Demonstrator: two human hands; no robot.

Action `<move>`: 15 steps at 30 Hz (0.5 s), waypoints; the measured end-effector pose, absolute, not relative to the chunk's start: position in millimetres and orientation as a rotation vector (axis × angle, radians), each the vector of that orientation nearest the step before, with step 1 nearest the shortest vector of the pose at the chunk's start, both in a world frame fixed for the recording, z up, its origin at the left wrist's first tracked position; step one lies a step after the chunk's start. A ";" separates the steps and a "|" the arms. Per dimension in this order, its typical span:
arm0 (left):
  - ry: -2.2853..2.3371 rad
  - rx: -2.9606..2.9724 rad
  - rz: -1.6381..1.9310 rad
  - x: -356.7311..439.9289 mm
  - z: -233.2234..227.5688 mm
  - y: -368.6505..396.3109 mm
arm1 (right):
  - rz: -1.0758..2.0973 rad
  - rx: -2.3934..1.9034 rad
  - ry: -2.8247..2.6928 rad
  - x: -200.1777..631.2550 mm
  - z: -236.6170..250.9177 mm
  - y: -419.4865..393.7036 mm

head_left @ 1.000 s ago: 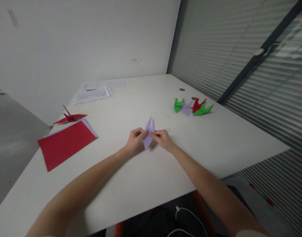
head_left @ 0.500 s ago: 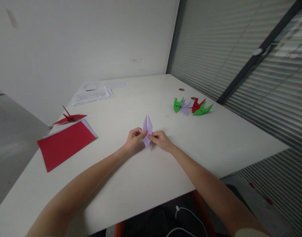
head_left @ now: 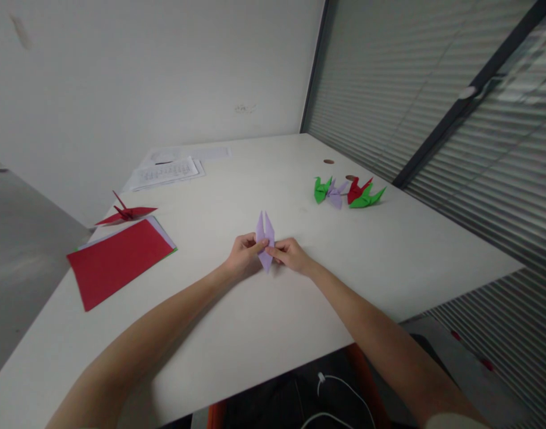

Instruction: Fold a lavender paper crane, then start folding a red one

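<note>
I have both hands at the middle of the white table, working a small folded piece of lilac paper that stands up between them with its two narrow points aimed away from me and its lower tip just at the tabletop. My left hand pinches the paper's left side, thumb and forefinger pressed together on the waist of the fold, and my right hand does the same from the right, fingers curled in and closed on the middle; I cannot tell how the fingers underneath are placed. I judge this thing to be nearly weightless, thin and easily creased, stiff only along its folds, so a light pinch at the thick layered middle is where I would hold it, not on the slender points, which would bend or tear. To my left lie a stack of red sheets and a red paper crane, with printed pages farther back. Well off to the right sits a cluster of green, lilac and red folded cranes, near the window blinds.
</note>
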State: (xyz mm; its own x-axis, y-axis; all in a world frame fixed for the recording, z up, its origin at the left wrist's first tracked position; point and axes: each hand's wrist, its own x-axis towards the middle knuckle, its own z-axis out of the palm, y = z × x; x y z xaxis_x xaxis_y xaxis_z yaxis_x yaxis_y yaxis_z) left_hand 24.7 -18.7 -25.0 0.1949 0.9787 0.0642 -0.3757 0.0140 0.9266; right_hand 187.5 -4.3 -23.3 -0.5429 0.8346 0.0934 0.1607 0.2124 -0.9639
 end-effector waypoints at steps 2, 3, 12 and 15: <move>0.788 1.037 1.254 24.6 -24.2 -18.7 | 1.374 -0.915 -1.853 187.5 -22.9 -4.4; 0.795 1.040 1.257 24.6 -24.0 -18.9 | 1.380 -0.916 -1.852 187.5 -22.9 -4.5; 0.777 0.987 1.201 25.0 -25.8 -20.1 | 1.339 -0.953 -1.883 185.0 -26.3 -4.0; 0.783 0.994 1.270 23.9 -28.0 -17.6 | 1.372 -0.967 -1.899 184.4 -27.9 -4.7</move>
